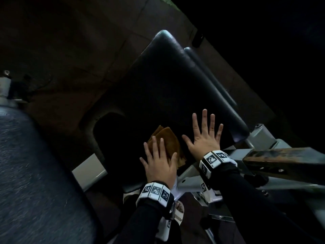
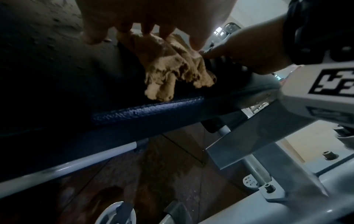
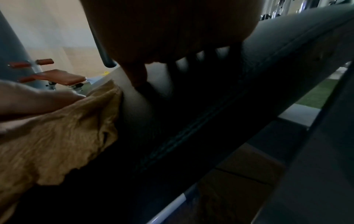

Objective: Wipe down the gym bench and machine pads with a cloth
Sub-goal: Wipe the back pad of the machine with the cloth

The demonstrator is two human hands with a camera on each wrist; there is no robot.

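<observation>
A dark padded bench pad (image 1: 163, 88) slopes away from me in the head view. A crumpled tan cloth (image 1: 168, 140) lies on its near end. My left hand (image 1: 159, 161) lies flat on the cloth with straight fingers, pressing it to the pad; the cloth (image 2: 172, 66) bunches under the left fingers (image 2: 145, 28) in the left wrist view. My right hand (image 1: 204, 136) rests flat on the pad just right of the cloth, fingers spread. In the right wrist view the cloth (image 3: 57, 136) sits at the left, beside the pad's stitched seam (image 3: 191, 128).
The grey metal frame (image 1: 263, 138) of the machine runs under and right of the pad, with a rusty bar (image 1: 284, 162) at right. A second dark pad (image 1: 35, 182) fills the lower left. Brown tiled floor (image 1: 70, 50) lies beyond. My sandalled foot (image 1: 177, 212) stands below.
</observation>
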